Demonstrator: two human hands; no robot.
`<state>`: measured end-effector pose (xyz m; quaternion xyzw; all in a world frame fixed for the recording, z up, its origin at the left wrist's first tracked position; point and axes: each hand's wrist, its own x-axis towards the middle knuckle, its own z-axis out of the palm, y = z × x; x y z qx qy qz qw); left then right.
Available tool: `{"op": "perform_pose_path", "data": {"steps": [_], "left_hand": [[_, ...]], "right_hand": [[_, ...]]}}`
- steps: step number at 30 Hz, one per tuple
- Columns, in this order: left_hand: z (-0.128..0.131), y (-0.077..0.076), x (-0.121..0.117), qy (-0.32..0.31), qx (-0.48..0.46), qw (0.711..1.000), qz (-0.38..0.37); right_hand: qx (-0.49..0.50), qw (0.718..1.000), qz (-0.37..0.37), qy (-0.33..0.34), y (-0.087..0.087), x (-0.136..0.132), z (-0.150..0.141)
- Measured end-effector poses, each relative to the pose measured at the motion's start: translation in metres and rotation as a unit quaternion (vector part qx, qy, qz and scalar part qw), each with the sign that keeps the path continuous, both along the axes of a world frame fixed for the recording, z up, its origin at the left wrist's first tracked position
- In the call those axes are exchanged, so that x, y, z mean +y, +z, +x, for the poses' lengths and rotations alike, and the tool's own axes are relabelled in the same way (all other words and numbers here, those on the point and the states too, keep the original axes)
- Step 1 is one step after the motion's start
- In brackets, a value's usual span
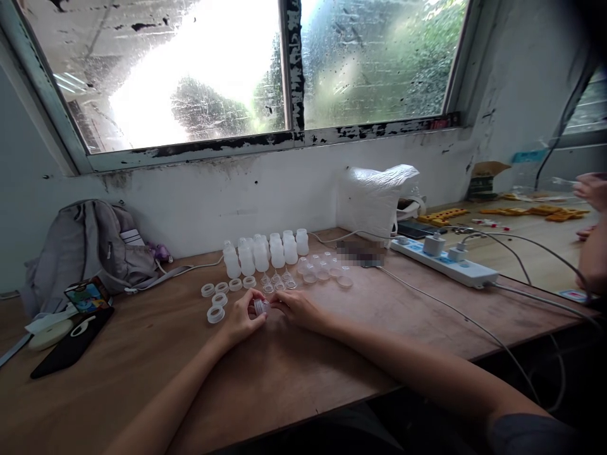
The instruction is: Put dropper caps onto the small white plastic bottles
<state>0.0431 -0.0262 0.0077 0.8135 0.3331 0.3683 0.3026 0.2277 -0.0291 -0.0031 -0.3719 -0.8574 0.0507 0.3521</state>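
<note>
In my left hand is a whitish ridged screw ring, held between thumb and fingers. My right hand meets it from the other side, its fingertips pinching a clear silicone teat at the ring. How far the teat sits in the ring is hidden by my fingers. More screw rings lie left of my hands. Just beyond my fingers stand several clear teats. Behind them is a cluster of frosted baby bottles, upright and without rings. Clear domed caps lie to the right.
A grey backpack leans at the left wall, near a black pouch and a small colourful box. At right lie a power strip and cables. A white bag stands behind. Another person's hand shows far right, near yellow parts.
</note>
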Motion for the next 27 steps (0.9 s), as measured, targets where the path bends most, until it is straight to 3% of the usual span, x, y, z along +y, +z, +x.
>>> {"op": "perform_pose_path", "data": {"steps": [9, 14, 22, 27], "left_hand": [[-0.004, 0.015, -0.001, 0.04, 0.161, 0.971, 0.173], [-0.002, 0.009, -0.003, 0.052, 0.211, 0.949, 0.231], [-0.009, -0.004, 0.0, 0.081, 0.199, 0.939, 0.268], [-0.008, -0.003, 0.001, 0.082, 0.192, 0.928, 0.309]], "right_hand": [[-0.093, 0.993, 0.062, -0.032, 0.005, -0.002, -0.006], [-0.084, 0.994, 0.06, -0.023, 0.002, -0.001, -0.005], [-0.018, 0.997, 0.038, -0.067, -0.003, 0.01, 0.012], [0.015, 0.99, 0.05, -0.134, 0.011, 0.042, 0.022]]}}
